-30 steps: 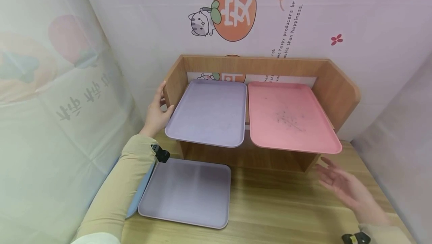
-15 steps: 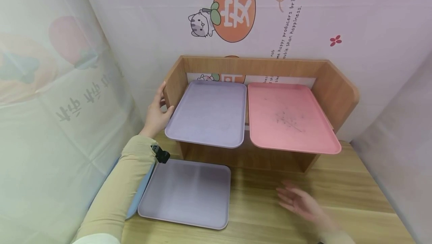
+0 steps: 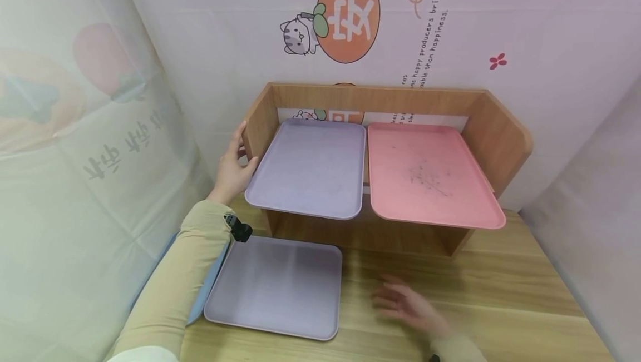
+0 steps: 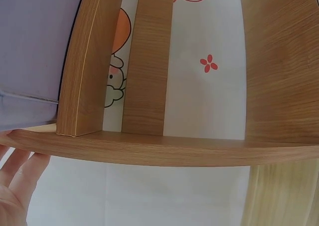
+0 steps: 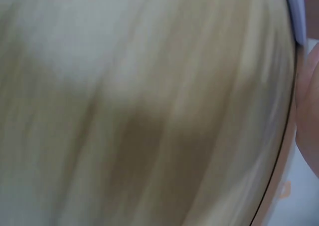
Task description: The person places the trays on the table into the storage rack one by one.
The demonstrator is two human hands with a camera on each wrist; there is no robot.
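Observation:
My left hand [image 3: 231, 168] rests flat with straight fingers against the left side panel of a wooden shelf [image 3: 260, 114]; its fingers [image 4: 15, 171] show under the shelf board in the left wrist view. A lilac tray [image 3: 310, 167] and a pink tray [image 3: 425, 173] lie side by side on the shelf top. Another lilac tray [image 3: 275, 287] lies on the wooden table [image 3: 501, 295], over a blue tray [image 3: 200, 301]. My right hand [image 3: 405, 306] hovers open and blurred above the table, just right of that lower tray, holding nothing. The right wrist view is a blur of wood grain.
Printed fabric walls close in on the left, back and right. The shelf's raised back and right side panel [image 3: 506, 128] border the trays. Bare table stretches to the right of the lower tray.
My right hand has swept left across the table, from under the pink tray toward the lower lilac tray. The left hand has stayed on the shelf side.

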